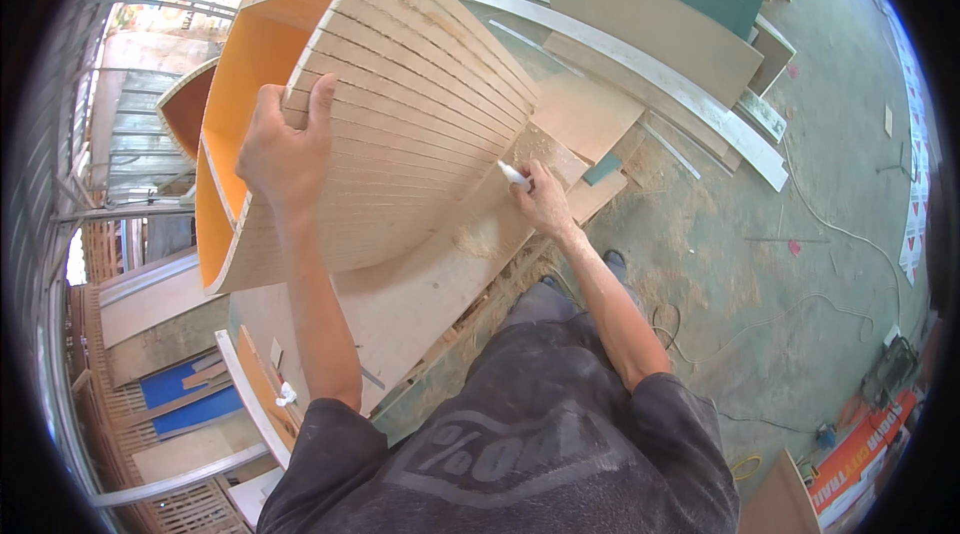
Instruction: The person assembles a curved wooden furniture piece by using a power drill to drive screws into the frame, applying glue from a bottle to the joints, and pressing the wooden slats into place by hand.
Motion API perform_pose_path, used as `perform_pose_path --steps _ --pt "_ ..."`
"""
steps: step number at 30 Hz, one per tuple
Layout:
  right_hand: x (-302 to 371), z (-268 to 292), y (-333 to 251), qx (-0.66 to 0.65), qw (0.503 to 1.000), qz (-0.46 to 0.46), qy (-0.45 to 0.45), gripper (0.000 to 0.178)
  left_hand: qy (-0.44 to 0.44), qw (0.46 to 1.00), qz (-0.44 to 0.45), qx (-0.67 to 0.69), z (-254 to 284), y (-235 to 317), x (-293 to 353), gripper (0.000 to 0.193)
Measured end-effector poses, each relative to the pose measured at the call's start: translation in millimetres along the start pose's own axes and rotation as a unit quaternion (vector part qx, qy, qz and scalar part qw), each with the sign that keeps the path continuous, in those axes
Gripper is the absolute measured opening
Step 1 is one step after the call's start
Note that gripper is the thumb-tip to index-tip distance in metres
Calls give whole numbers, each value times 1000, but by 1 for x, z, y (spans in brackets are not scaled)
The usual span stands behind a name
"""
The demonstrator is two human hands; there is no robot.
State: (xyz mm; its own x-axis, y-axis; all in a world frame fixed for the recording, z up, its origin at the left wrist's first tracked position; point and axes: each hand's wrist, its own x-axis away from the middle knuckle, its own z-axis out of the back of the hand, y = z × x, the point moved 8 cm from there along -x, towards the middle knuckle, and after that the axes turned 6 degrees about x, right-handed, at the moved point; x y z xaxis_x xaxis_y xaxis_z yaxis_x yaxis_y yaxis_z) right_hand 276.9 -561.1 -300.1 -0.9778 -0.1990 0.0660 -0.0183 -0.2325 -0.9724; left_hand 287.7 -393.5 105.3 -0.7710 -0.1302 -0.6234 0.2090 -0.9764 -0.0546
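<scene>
A curved wooden cabinet (400, 124) lies tilted on a workbench, its bent outer panel scored with several long parallel grooves. Orange-yellow surfaces line its open compartments on the left. My left hand (285, 149) is closed round the edge of the grooved panel, thumb on the outer face and fingers partly hidden. Between the fingers of my right hand (543, 199) is a small white bottle with a pointed tip (513, 175). That tip is close to the lower right end of the panel; whether it touches, I cannot tell.
Sawdust lies on the workbench top (400, 304) beside the panel. Sheets of board (650, 24) and long strips are stacked beyond it on the right. A cable (840, 229) runs over the green floor (720, 304). Shelving with boards (165, 314) stands at the left.
</scene>
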Motion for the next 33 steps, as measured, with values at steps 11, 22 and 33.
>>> perform_pose_path --steps 11,22,33 --pt "21 28 16 -2 1000 -27 12 28 -25 1000 -16 4 4 6 -1 68" --pt "25 37 4 -24 999 -44 -9 29 -109 993 30 44 3 5 -7 63" --pt "30 60 9 -5 1000 -24 12 26 -115 976 47 178 -19 51 -45 44"
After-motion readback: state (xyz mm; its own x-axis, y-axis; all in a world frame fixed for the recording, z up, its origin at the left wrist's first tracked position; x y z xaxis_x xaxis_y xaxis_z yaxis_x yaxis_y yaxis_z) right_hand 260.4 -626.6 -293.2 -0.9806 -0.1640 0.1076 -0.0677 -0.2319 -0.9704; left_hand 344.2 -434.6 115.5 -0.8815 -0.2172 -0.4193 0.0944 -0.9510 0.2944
